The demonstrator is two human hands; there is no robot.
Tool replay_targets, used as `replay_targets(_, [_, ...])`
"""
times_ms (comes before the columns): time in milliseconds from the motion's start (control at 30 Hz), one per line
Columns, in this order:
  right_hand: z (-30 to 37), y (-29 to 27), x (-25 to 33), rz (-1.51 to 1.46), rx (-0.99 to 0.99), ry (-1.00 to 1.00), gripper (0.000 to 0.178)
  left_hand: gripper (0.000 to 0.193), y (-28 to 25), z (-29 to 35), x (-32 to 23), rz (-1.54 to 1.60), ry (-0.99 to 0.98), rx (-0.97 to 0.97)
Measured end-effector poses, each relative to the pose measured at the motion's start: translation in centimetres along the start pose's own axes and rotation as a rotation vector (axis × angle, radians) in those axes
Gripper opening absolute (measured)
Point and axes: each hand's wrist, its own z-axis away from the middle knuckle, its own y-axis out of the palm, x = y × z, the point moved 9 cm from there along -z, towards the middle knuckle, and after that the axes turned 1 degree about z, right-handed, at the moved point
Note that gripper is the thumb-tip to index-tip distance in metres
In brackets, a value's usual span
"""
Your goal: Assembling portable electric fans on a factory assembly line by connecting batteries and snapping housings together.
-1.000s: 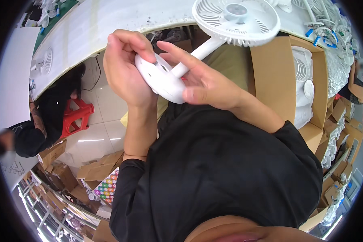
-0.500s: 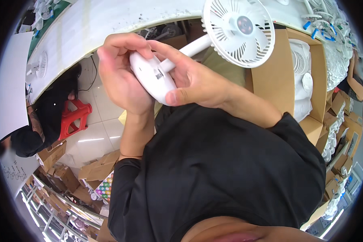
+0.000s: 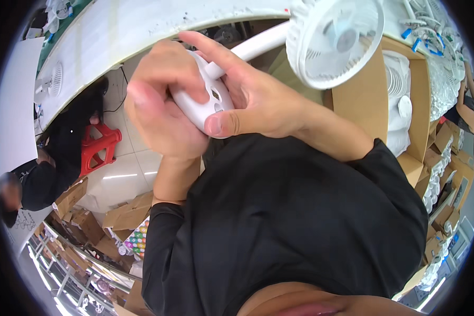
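Observation:
Between my two hands is a white desk fan, tilted so that its round caged head points to the upper right. Its oval base lies across my palms, and the stem rises from it past my right fingers. My left hand wraps the base from the left, with a bent fingertip on its face beside a small dark opening. My right hand grips the other side, thumb on the base's lower end and fingers behind it. The blades look smeared behind the grille.
A long white table curves across the top. At the right stands an open cardboard box with white fan parts in clear wrap. Another small fan sits on the table at left, near a red stool and a person in black.
The fan head has shifted right and turned, and its blades have gone from distinct to smeared. My left fingers have come down from the base's top end onto its face.

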Motion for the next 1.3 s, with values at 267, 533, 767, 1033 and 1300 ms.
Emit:
replay_targets(267, [0.5,-0.2,0.3,0.202,0.049,-0.226,0.103,0.052,-0.2,0.4,3.9,0.447,-0.273,0.056])
replay_targets(533, [-1.6,-1.4,0.0,0.547,0.150,-0.112,0.106,0.043,-4.6,1.6,8.7,0.479,-0.255,-0.204])
replay_targets(767, [-3.7,-14.8,-2.2,1.036,-0.329,-0.229,0.055,0.026,-4.3,-1.8,18.4,0.311,-0.223,-0.502])
replay_targets(1033, [-12.2,-37.1,7.2,1.375,-0.890,-0.389,0.043,0.019,-1.7,-3.2,24.1,-1.060,0.066,-0.036])
replay_targets(1300, [-12.4,-34.6,4.2,1.582,-0.903,-0.245,0.028,0.020,-2.5,-2.5,22.1,-1.105,0.116,-0.062])
